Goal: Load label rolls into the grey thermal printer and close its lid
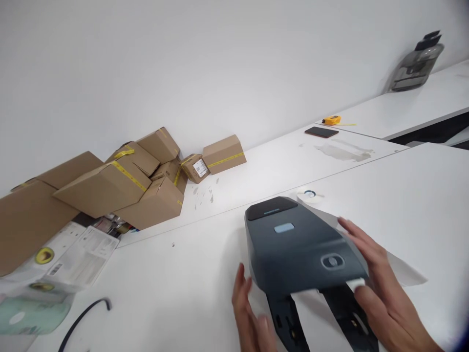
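Holding: right hand (381, 288) lies on the right side of the printer lid (300, 244), fingers stretched flat and spread, not curled, thumb at the lid's front edge by a small white label end (354, 283).
Left hand (251, 313): fingers open and straight, just beside the lid's lower left corner; contact cannot be told.
Printer: dark grey, lid raised and tilted, black base (286, 318) showing under it, near edge of the white table (176, 293).
Paper strip (309, 313): white, runs out between the base's two black parts.
White sheet (403, 269): lies under the printer's right side, sticking out past the right hand.
Black cable (84, 313): curved, on the table at left, well apart from the hands.
Green roll (29, 313): far left edge, blurred.
Printed sheets (80, 254): flat, beside the boxes.
Small white roll (309, 194): just behind the printer.
Cardboard boxes (110, 186): piled against the wall, yellow tape on several.
Phone (321, 132): dark, flat on the next table.
Yellow tape measure (331, 120): just behind the phone.
Second grey printer (415, 68): far right, lid up.
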The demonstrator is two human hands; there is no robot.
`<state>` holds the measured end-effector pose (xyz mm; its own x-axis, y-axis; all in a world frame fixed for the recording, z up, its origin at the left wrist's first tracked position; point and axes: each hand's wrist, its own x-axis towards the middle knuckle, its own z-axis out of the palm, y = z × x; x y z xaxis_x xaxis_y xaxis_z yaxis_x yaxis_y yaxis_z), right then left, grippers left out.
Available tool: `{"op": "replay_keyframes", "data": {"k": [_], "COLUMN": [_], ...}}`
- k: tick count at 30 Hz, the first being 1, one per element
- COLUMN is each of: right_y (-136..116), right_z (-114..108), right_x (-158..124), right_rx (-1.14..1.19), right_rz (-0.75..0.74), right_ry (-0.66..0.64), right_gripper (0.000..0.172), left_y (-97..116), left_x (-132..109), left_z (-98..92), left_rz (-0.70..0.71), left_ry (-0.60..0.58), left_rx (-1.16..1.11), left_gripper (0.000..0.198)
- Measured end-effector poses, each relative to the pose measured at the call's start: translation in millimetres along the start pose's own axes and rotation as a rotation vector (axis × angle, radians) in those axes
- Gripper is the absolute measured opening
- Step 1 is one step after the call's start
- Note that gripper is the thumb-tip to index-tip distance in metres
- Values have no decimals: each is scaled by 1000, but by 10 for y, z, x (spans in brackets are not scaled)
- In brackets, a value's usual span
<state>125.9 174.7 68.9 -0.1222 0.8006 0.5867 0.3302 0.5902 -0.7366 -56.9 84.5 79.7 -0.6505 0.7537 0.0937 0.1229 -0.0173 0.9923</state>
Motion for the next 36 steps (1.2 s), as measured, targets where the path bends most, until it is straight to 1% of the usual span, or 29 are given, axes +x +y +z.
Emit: {"op": "replay_keyframes", "data": {"k": [2,3,5,7,8,11,14,18,21,23,25,27,28,29,30,31,32,33,34,36], "right_y": [-28,-33,-39,-48,-56,-83,-80,11,74,68,19,-54,-88,-117,-135,-142,-137,-121,-96,-29], "right_z": [31,64,147,227,257,313,365,503,585,577,516,423,375,330,292,263,247,244,255,308], "right_x": [357,527,830,1077,1181,1433,1642,1922,2086,2105,2016,1822,1699,1568,1438,1317,1210,1119,1046,948], "right_rx": [16,40,105,155,165,163,145,124,137,145,139,104,83,62,44,38,36,28,7,-79], "right_rz": [-86,-99,-79,-24,3,54,97,169,179,174,160,143,131,106,62,-13,-112,-217,-314,-442], "right_ry": [-22,-27,-31,-15,-6,-2,-21,-24,-46,-70,-70,2,70,153,232,272,260,183,41,-316], "right_gripper": [54,54,54,59,61,64,63,64,65,63,59,60,60,54,42,28,15,8,8,13], "left_y": [64,86,94,54,21,-81,-122,-73,-24,-5,2,2,-1,-5,-11,-17,-25,-32,-37,-39], "left_x": [268,419,704,900,952,950,848,783,793,807,815,814,811,806,802,799,798,799,801,808], "left_z": [88,134,221,293,321,358,336,270,224,207,204,210,215,220,225,230,234,238,241,248], "left_rz": [50,62,51,34,35,26,-40,-74,-98,-108,-107,-103,-101,-97,-91,-87,-83,-78,-75,-68], "left_ry": [30,-7,-109,-195,-232,-314,-343,-373,-441,-488,-517,-537,-541,-541,-537,-530,-520,-514,-513,-515], "left_rx": [-23,-34,-42,-29,-24,-20,-34,-35,-51,-105,-145,-152,-152,-154,-156,-157,-158,-160,-161,-160], "left_gripper": [49,49,49,56,61,70,70,67,79,85,88,89,89,88,86,85,84,84,85,87]}}
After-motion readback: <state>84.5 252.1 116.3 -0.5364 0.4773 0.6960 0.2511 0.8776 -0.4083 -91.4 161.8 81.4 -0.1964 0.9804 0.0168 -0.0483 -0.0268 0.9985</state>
